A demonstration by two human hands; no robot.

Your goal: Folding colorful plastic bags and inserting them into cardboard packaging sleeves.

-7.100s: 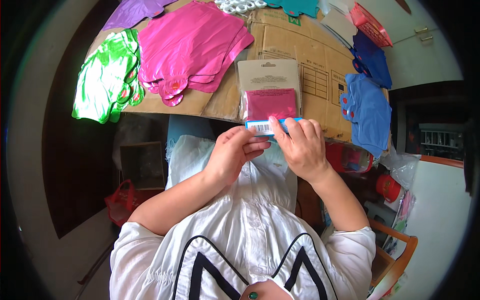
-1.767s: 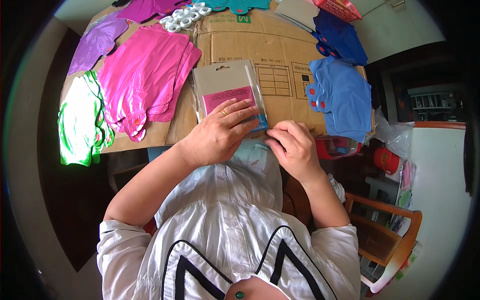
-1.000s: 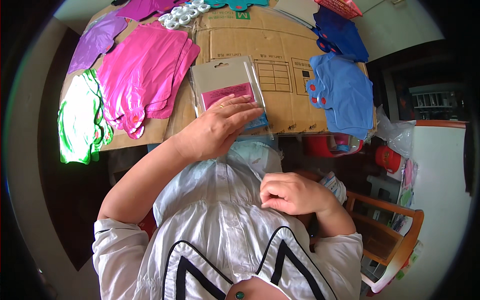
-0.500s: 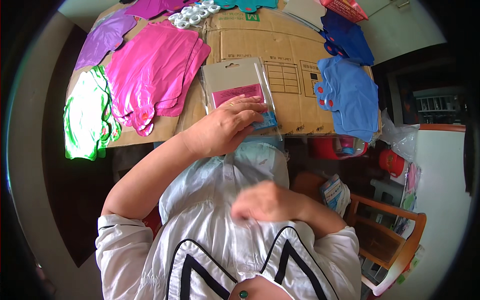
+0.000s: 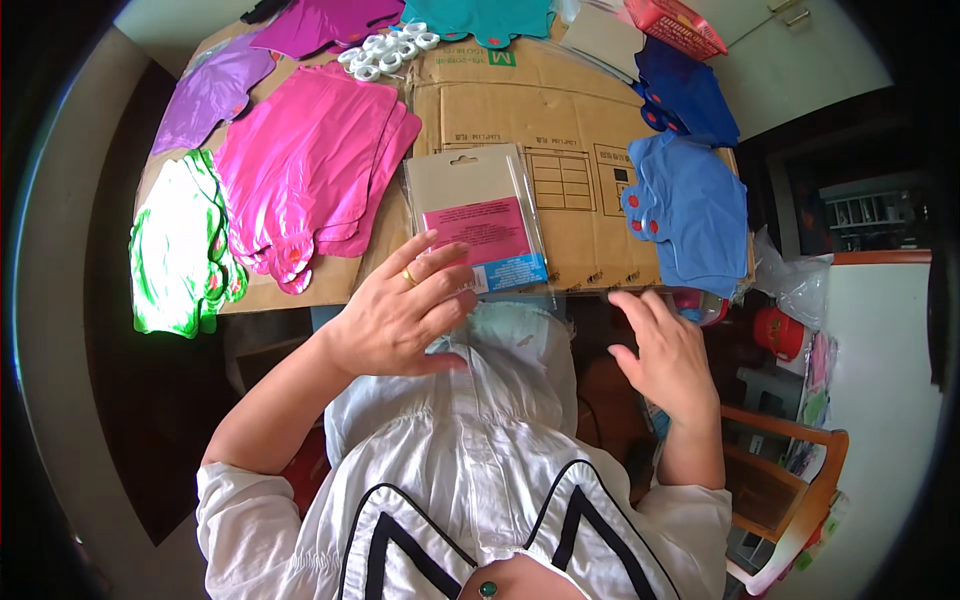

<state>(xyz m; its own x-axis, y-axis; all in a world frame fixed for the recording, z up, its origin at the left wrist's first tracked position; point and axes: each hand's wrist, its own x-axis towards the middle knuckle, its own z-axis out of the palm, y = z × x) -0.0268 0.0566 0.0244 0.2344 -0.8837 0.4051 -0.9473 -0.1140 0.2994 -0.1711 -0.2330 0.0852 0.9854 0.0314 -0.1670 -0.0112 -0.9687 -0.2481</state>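
Observation:
A flat clear plastic packet (image 5: 468,183) lies near the cardboard's front edge, holding a beige card with a pink and blue printed part. My left hand (image 5: 400,312) is over the packet's lower left corner, fingers spread and holding nothing; whether a fingertip touches it I cannot tell. To the right, just off the cardboard's front edge, my right hand (image 5: 668,355) is open too, thumb and fingers apart. The nearest thing to it is a stack of light blue flat pieces (image 5: 700,215) with scalloped ends and red dots. Left of the packet lies a shiny pink stack (image 5: 315,160) that looks like flat foil balloons.
Flattened cardboard (image 5: 570,245) covers the table. Around it lie a green and white stack (image 5: 175,260), purple pieces (image 5: 200,100), teal pieces (image 5: 480,15), dark blue pieces (image 5: 690,95), white ribbon-like rolls (image 5: 375,62) and a red basket (image 5: 680,25). A wooden chair (image 5: 790,470) stands at right.
My left hand has come off the packet's middle, moving left and toward me. My right hand has gone from my chest out to the right, up to the table edge, and opened.

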